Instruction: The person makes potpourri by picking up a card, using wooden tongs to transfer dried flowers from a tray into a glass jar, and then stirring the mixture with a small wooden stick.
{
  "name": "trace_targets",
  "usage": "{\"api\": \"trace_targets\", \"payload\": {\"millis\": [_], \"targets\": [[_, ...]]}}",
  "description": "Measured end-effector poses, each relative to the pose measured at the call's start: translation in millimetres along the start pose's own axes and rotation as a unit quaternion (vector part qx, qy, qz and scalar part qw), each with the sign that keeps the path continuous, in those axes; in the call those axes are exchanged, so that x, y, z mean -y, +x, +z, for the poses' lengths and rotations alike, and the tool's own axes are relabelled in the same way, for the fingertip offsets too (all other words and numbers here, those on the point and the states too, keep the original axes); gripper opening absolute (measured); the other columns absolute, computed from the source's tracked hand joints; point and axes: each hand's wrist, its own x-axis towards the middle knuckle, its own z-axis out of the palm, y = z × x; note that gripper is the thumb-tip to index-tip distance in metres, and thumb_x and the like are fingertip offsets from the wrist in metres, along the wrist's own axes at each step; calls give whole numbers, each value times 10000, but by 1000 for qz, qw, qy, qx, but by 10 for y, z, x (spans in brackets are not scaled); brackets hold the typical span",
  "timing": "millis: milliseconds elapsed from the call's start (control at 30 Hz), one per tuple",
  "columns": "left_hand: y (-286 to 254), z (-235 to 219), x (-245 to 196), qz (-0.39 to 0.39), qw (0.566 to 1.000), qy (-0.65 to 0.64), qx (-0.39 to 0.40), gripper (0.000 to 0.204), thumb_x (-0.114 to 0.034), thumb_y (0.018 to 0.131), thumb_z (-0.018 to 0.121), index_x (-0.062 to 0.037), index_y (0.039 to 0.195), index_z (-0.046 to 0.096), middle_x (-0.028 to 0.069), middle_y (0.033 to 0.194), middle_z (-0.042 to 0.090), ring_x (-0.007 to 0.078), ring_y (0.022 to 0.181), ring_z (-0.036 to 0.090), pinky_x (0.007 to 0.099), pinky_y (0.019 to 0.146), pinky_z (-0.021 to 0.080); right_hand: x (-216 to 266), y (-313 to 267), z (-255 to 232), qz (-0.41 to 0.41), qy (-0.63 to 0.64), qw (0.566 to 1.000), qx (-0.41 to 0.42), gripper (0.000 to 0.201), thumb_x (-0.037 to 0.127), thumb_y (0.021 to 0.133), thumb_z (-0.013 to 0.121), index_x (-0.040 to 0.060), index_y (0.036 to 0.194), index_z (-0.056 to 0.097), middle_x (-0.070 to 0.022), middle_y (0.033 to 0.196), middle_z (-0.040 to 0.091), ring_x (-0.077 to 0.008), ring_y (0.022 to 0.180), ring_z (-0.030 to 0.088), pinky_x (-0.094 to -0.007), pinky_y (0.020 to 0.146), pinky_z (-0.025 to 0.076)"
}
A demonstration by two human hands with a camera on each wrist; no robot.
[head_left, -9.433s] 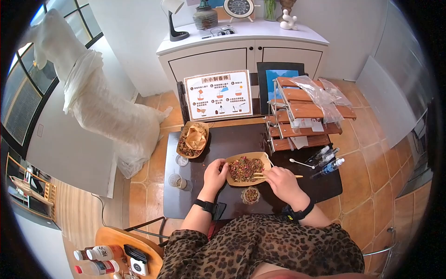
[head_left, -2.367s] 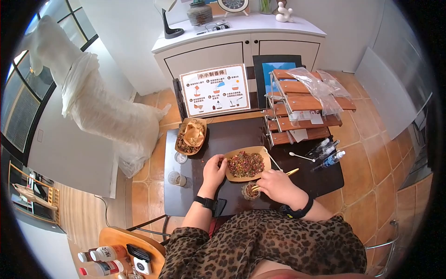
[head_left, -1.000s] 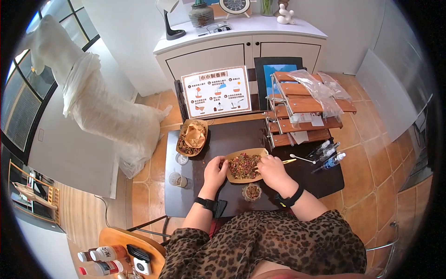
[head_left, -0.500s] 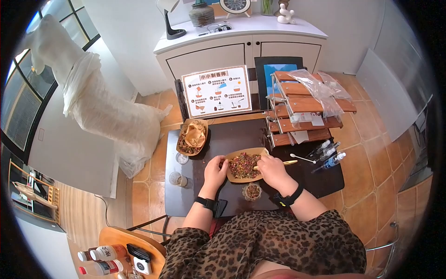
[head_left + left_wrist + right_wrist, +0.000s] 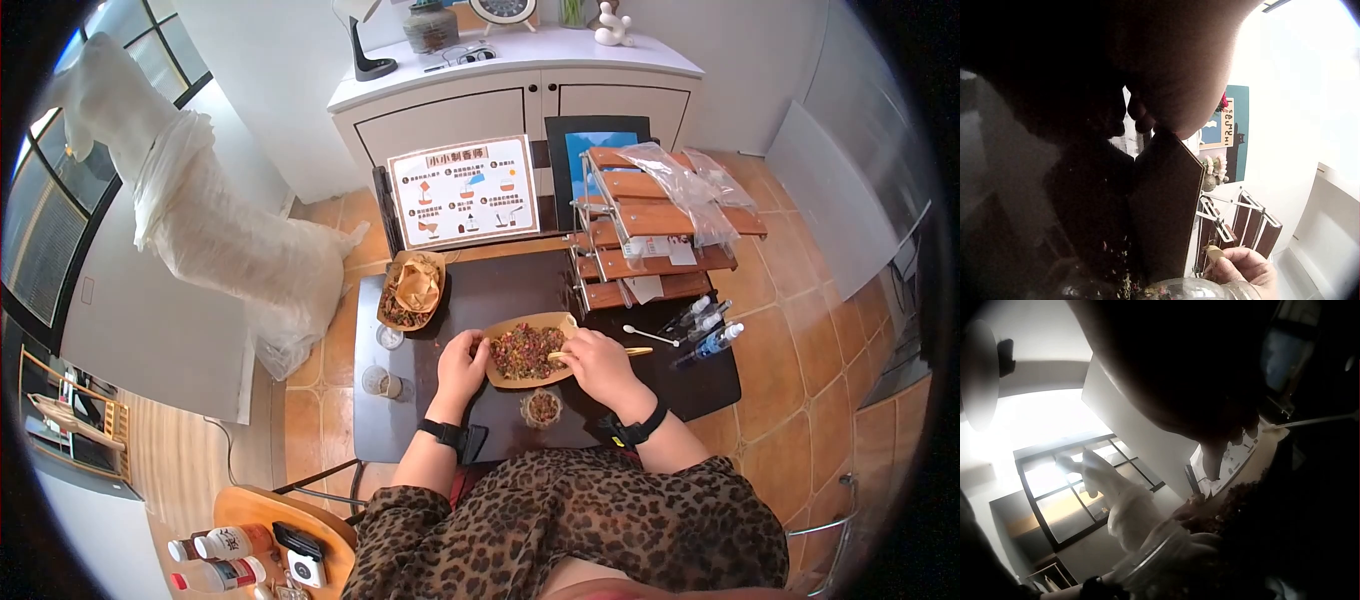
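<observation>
A boat-shaped kraft paper tray (image 5: 530, 382) full of dried petals and herbs (image 5: 525, 350) sits on the dark table. My left hand (image 5: 461, 364) holds the tray's left end, thumb at the rim. My right hand (image 5: 603, 368) pinches gold tweezers (image 5: 638, 351), their tips in the mix at the tray's right side. In the left wrist view the right hand (image 5: 1244, 269) shows behind a clear glass jar (image 5: 1191, 289). From above, that jar (image 5: 541, 407) stands just in front of the tray with dried mix inside. The left hand is mostly dark in its wrist view.
A second paper tray (image 5: 412, 322) with crumpled paper and dried mix stands back left, near a clear cup (image 5: 380, 382). To the right are a small white spoon (image 5: 650, 335), spray bottles (image 5: 715, 342) and a wooden folding rack (image 5: 660, 225). An instruction sign (image 5: 465, 190) stands behind.
My right hand has moved the tweezers from the jar's mouth back to the tray's right side, where they stay over the last second. The left hand has kept its place.
</observation>
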Motion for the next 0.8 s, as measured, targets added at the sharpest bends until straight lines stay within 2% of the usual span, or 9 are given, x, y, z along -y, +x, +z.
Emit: {"api": "trace_targets", "payload": {"millis": [200, 333, 500, 600, 800], "targets": [[-4, 7, 5, 6, 1000, 7, -7, 198, -183, 944, 661, -6, 1032, 660, 129, 856, 671, 257, 768, 658, 356, 708, 513, 157, -76, -234, -9, 54, 998, 13, 105, 143, 858, 710, 58, 903, 667, -93, 899, 625, -327, 853, 628, -435, 720, 514], [2, -21, -53, -6, 1000, 8, 0, 202, -190, 944, 663, -8, 1032, 661, 130, 863, 672, 258, 777, 658, 357, 713, 513, 270, -118, -295, -55, 83, 994, 36, 114, 150, 853, 718, 58, 903, 673, -89, 877, 618, -318, 827, 628, -417, 704, 517], [-1, 5, -3, 5, 1000, 9, -10, 203, -195, 946, 663, -10, 1030, 663, 128, 860, 669, 258, 777, 656, 357, 713, 513, 298, -216, -189, -84, 50, 992, 81, 138, 159, 839, 730, 80, 912, 643, -69, 892, 592, -285, 845, 637, -406, 715, 515], [-5, -3, -20, -4, 1000, 7, -5, 199, -193, 947, 662, -11, 1028, 664, 128, 859, 669, 257, 778, 656, 356, 713, 513, 273, -252, -135, -89, 13, 990, 107, 158, 195, 846, 741, 77, 938, 690, -64, 923, 627, -278, 866, 638, -399, 732, 519], [-2, 8, 14, 0, 1000, 3, -6, 189, -184, 946, 661, -10, 1022, 667, 129, 860, 673, 254, 784, 658, 350, 721, 514, 256, -264, -136, -90, 21, 989, 117, 197, 230, 874, 720, 73, 989, 686, -75, 943, 638, -291, 887, 644, -404, 753, 525]]}}
